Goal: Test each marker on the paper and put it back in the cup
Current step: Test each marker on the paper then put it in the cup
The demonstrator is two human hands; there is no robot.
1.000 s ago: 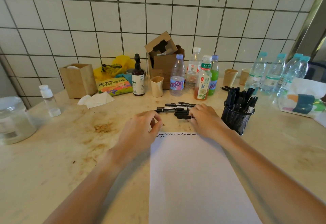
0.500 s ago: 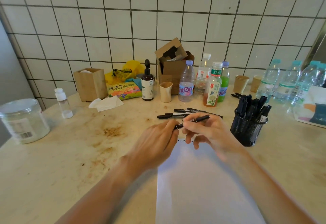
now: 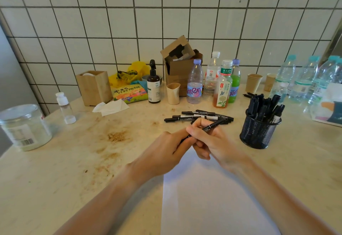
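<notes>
Now a marker has been lifted from the pile on the table and is clamped between both hands, right hand on the barrel, left hand at its lower end above the paper. Uncapping seems imminent; the cup waits nearby.

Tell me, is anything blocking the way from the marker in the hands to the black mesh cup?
Nothing visible does. The marker, held by both hands, has bare table between it and the mesh cup to the right. The cup is already crowded with markers, though.
</notes>
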